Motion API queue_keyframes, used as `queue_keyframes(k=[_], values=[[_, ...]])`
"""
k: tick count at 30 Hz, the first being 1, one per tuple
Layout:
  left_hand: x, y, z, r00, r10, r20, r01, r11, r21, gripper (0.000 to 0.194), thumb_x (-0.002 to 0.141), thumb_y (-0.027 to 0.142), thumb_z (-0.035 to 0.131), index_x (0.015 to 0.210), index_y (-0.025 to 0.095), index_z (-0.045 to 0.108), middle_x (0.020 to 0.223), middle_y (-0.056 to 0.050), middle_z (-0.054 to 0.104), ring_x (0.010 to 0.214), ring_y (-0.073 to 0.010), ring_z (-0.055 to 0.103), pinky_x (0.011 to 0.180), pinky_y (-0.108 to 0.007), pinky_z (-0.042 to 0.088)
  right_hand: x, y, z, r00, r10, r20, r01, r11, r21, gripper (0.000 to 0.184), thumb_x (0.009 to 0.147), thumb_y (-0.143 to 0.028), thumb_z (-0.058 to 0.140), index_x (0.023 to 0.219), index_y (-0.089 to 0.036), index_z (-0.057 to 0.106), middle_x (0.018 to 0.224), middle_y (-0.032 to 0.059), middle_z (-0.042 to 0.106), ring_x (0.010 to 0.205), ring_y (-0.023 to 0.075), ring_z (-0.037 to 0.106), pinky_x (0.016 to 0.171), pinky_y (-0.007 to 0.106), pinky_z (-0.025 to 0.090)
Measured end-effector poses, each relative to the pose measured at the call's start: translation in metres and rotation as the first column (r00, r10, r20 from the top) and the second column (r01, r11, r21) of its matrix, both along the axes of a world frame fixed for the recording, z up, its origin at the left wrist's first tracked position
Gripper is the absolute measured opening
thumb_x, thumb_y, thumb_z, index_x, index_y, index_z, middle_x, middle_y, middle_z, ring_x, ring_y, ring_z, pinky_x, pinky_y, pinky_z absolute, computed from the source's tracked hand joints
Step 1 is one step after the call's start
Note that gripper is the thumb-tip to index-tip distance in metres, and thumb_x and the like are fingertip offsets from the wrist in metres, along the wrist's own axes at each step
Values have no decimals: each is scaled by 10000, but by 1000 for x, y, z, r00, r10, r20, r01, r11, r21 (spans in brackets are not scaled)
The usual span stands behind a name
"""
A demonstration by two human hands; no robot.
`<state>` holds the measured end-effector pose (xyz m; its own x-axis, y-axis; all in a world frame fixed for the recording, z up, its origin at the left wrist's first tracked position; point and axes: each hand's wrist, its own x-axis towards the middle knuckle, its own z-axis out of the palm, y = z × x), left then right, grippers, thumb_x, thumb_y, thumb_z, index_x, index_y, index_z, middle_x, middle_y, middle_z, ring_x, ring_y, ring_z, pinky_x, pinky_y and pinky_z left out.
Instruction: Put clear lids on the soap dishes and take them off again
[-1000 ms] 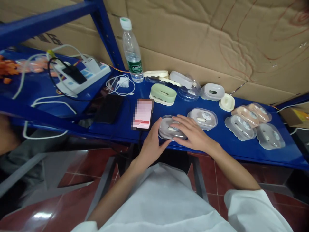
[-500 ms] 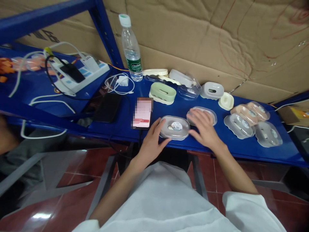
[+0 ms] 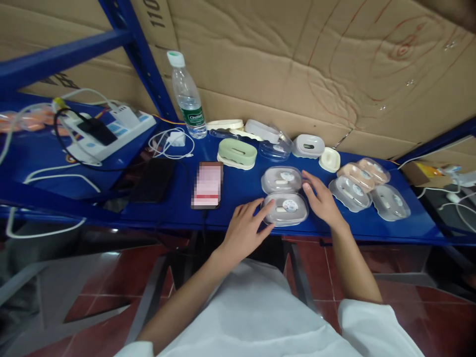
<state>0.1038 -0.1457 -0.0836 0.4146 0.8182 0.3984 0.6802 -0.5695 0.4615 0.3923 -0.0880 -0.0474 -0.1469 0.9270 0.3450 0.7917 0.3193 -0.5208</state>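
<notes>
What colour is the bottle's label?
The label is green with white lettering, seen best in the head view.

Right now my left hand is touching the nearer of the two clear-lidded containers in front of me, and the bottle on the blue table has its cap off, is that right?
Not quite: the bottle has its white cap on, as the head view shows. Your left hand is indeed touching the nearer container.
</notes>
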Motion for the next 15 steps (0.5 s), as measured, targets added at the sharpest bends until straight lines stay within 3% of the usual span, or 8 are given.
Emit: queue_keyframes(k=[4,7,9,13,15], values=[[12,9,6,997,82,-10,-81,993,89,520,1013,390,711,1501,241,614,1611,-228,500,1477,-407,530,1169,-620,462,-13,-19,6,993,80,91,-85,995,57,573,1121,-535,429,1650,-316,445,1653,96,530,1560,302,462,1304,582,344],[12,19,12,992,120,-47,-114,988,107,526,976,347,731,1468,196,623,1721,-251,353,1600,-437,371,1269,-682,319,-23,-33,-9,983,55,175,-66,996,58,594,1114,-545,446,1661,-317,419,1700,112,461,1598,323,404,1302,609,313],[11,27,16,988,125,-94,-118,990,77,550,968,329,718,1486,190,598,1740,-241,341,1617,-433,348,1283,-710,278,-24,-35,-19,983,52,175,-58,998,30,637,1111,-556,446,1685,-293,367,1739,130,394,1623,317,362,1294,590,335],[10,42,21,983,112,-144,-112,994,7,582,982,325,671,1537,200,547,1748,-199,362,1615,-400,371,1258,-666,369,-6,-6,-17,977,29,211,-30,1000,2,630,1130,-533,344,1686,-239,351,1740,129,394,1631,265,348,1319,509,328],[10,47,23,983,110,-150,-111,994,1,583,974,335,684,1525,194,558,1753,-194,354,1610,-402,379,1247,-625,406,10,26,-5,939,-140,316,155,988,-24,603,1136,-480,279,1657,-200,394,1706,140,448,1605,260,387,1313,480,330]])
